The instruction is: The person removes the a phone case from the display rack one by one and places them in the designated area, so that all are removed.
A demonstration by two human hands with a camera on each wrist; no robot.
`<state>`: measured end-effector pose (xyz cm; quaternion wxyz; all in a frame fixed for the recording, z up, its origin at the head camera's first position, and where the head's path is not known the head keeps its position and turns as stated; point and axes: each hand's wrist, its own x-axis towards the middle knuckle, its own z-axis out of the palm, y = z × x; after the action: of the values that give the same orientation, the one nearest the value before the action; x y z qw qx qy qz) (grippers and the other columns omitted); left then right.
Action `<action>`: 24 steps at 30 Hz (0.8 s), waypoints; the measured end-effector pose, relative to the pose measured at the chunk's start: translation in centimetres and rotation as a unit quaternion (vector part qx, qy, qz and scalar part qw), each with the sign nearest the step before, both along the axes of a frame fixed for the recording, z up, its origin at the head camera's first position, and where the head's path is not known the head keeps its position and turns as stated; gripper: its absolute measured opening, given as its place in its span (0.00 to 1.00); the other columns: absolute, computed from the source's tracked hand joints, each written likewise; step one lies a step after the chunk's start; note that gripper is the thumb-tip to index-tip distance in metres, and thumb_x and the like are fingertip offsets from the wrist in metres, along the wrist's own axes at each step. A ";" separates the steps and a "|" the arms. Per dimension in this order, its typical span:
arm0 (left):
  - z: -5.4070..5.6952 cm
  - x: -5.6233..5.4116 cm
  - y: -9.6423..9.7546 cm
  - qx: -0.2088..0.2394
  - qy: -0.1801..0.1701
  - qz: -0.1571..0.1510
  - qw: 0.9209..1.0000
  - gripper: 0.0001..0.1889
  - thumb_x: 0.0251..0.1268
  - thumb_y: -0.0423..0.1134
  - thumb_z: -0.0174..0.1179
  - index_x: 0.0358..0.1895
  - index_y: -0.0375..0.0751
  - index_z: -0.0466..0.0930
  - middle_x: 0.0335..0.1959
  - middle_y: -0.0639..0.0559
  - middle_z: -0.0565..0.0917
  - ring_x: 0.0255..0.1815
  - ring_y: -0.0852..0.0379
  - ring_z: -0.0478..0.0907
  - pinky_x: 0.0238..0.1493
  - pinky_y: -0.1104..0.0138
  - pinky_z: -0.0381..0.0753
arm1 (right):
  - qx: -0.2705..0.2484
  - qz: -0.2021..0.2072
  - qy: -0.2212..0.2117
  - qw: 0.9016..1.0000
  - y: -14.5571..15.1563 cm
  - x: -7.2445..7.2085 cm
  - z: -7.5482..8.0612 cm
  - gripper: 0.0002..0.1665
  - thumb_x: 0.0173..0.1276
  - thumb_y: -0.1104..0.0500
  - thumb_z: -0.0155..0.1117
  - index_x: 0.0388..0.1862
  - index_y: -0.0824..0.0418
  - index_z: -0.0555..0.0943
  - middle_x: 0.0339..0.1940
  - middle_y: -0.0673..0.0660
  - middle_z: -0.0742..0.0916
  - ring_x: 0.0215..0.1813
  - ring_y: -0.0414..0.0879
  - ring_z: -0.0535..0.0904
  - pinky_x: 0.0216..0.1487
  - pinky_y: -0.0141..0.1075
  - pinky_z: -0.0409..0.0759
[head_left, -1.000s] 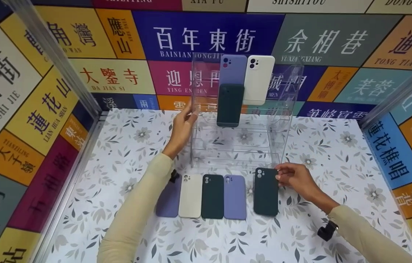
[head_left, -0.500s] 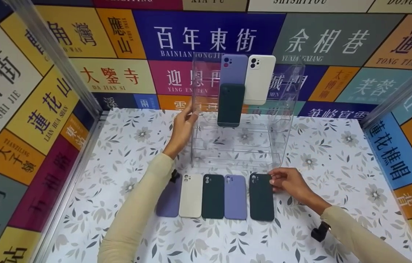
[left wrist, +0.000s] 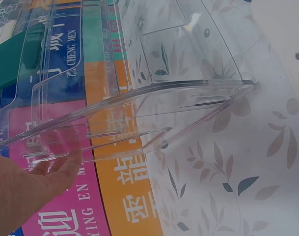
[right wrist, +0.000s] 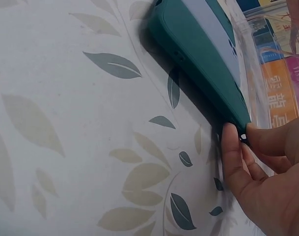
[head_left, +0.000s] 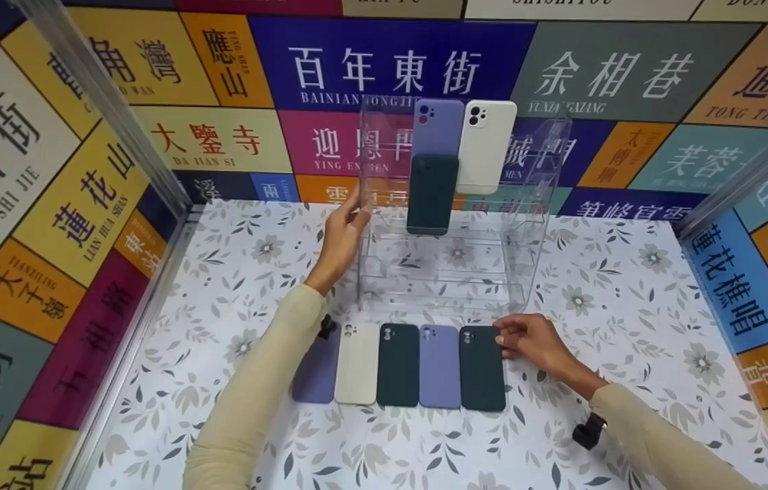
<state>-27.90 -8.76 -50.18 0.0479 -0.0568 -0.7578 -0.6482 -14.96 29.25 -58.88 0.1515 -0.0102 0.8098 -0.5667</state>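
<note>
At the right end of a row of phone cases, my right hand pinches the top corner of a dark green phone case between thumb and fingers. The right wrist view shows that case low over the tabletop, its corner at the fingertips. My left hand grips the left side edge of a clear tiered display stand; in the left wrist view its fingers show through the clear panel. A purple case, another dark green case, a cream case and a second purple case continue the row leftward.
On the stand's upper tiers lean a purple case, a white case and, lower in front, a dark green case. Sign-printed panels wall in the floral tabletop at back and sides.
My right hand has slid the dark green case leftward and slightly toward me, closing the gap to the purple case beside it. The left hand has stayed at the stand's edge.
</note>
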 end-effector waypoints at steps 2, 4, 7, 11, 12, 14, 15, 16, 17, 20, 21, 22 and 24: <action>0.0 0.0 0.0 -0.002 0.001 0.000 1.000 0.32 0.89 0.43 0.54 0.89 0.53 0.60 0.83 0.44 0.73 0.70 0.47 0.80 0.75 0.54 0.78 | 0.005 -0.002 0.003 1.000 -0.2 0.0 -0.1 0.19 0.74 0.74 0.70 0.61 0.80 0.84 0.43 0.64 0.90 0.40 0.44 0.90 0.40 0.36 0.92; 0.0 0.0 0.0 -0.003 0.003 0.001 1.000 0.32 0.89 0.44 0.54 0.89 0.52 0.61 0.83 0.45 0.73 0.70 0.47 0.80 0.75 0.54 0.78 | 0.009 -0.005 0.005 1.000 -0.4 -0.1 -0.2 0.19 0.74 0.74 0.70 0.61 0.80 0.84 0.42 0.62 0.90 0.39 0.44 0.90 0.40 0.36 0.92; 0.0 0.0 0.0 -0.001 0.005 0.003 1.000 0.31 0.89 0.43 0.55 0.88 0.51 0.62 0.84 0.48 0.72 0.71 0.48 0.79 0.75 0.55 0.78 | 0.009 -0.010 0.004 1.000 -0.7 -0.1 -0.2 0.18 0.73 0.75 0.70 0.60 0.80 0.84 0.41 0.62 0.89 0.39 0.43 0.89 0.40 0.35 0.92; 0.0 -0.1 0.0 0.006 0.009 0.004 1.000 0.31 0.89 0.41 0.55 0.88 0.49 0.62 0.85 0.47 0.70 0.71 0.47 0.79 0.75 0.56 0.78 | 0.008 -0.010 -0.001 1.000 -1.2 -0.1 -0.1 0.18 0.73 0.75 0.71 0.60 0.80 0.84 0.41 0.63 0.89 0.39 0.41 0.88 0.40 0.35 0.92; 0.0 0.0 0.0 0.006 0.009 0.004 1.000 0.31 0.88 0.40 0.55 0.88 0.49 0.62 0.84 0.46 0.71 0.71 0.47 0.79 0.75 0.56 0.78 | 0.007 -0.012 -0.003 1.000 -1.3 -0.1 0.0 0.18 0.73 0.75 0.71 0.60 0.80 0.84 0.41 0.63 0.89 0.39 0.41 0.87 0.39 0.35 0.92; 0.0 0.0 0.0 0.006 0.009 0.005 1.000 0.31 0.88 0.40 0.55 0.88 0.50 0.62 0.83 0.43 0.72 0.71 0.46 0.79 0.75 0.55 0.79 | 0.010 -0.010 -0.001 1.000 -1.6 0.0 0.1 0.18 0.72 0.75 0.72 0.60 0.80 0.84 0.42 0.64 0.90 0.39 0.42 0.87 0.39 0.35 0.92; 0.0 0.0 0.0 0.006 0.008 0.005 1.000 0.32 0.88 0.40 0.55 0.89 0.50 0.61 0.83 0.42 0.73 0.71 0.46 0.80 0.74 0.54 0.79 | 0.011 -0.009 0.000 1.000 -1.7 0.0 0.1 0.18 0.72 0.75 0.72 0.59 0.79 0.85 0.42 0.65 0.90 0.40 0.43 0.88 0.39 0.35 0.92; 0.0 0.0 0.0 0.006 0.008 0.005 1.000 0.32 0.88 0.40 0.55 0.89 0.51 0.61 0.83 0.42 0.73 0.71 0.46 0.79 0.75 0.54 0.79 | 0.014 -0.006 0.004 1.000 -1.8 0.0 0.1 0.18 0.72 0.75 0.72 0.59 0.79 0.85 0.42 0.66 0.90 0.40 0.44 0.88 0.39 0.36 0.92; 0.0 -0.1 0.0 0.007 0.007 0.005 1.000 0.32 0.89 0.40 0.55 0.89 0.51 0.61 0.83 0.42 0.73 0.71 0.46 0.79 0.75 0.54 0.79 | 0.016 -0.005 0.009 1.000 -1.8 0.1 0.2 0.18 0.72 0.75 0.72 0.59 0.79 0.85 0.43 0.66 0.90 0.41 0.45 0.88 0.39 0.36 0.92; 0.0 -0.1 0.0 0.009 0.009 0.002 1.000 0.32 0.89 0.40 0.55 0.89 0.50 0.61 0.84 0.41 0.71 0.71 0.46 0.79 0.75 0.54 0.78 | 0.026 0.001 0.029 0.999 -1.9 0.1 0.1 0.17 0.71 0.75 0.72 0.58 0.79 0.85 0.42 0.67 0.90 0.41 0.51 0.90 0.39 0.37 0.92; 0.0 -0.1 0.0 0.010 0.010 0.002 1.000 0.32 0.89 0.40 0.55 0.89 0.50 0.61 0.84 0.42 0.71 0.71 0.46 0.79 0.75 0.54 0.78 | 0.033 0.007 0.038 0.999 -1.9 0.1 0.0 0.17 0.71 0.75 0.72 0.57 0.79 0.86 0.42 0.67 0.90 0.42 0.52 0.90 0.39 0.37 0.92; 0.0 -0.1 0.0 0.010 0.010 0.002 1.000 0.31 0.89 0.41 0.55 0.89 0.50 0.62 0.85 0.43 0.70 0.71 0.47 0.79 0.75 0.54 0.78 | 0.042 0.011 0.049 0.998 -1.8 0.2 -0.1 0.16 0.71 0.75 0.72 0.57 0.79 0.86 0.41 0.67 0.90 0.41 0.53 0.90 0.38 0.37 0.92; -0.1 -0.1 0.0 0.009 0.010 0.001 1.000 0.31 0.89 0.41 0.55 0.88 0.50 0.62 0.85 0.45 0.70 0.71 0.47 0.79 0.75 0.55 0.78 | 0.065 0.022 0.072 0.995 -1.8 0.2 -0.2 0.15 0.71 0.75 0.73 0.56 0.78 0.87 0.40 0.66 0.90 0.41 0.53 0.91 0.38 0.36 0.92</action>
<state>-28.00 -8.71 -50.27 0.0568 -0.0621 -0.7513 -0.6545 -14.75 27.49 -59.12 0.1054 -0.0594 0.8532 -0.5074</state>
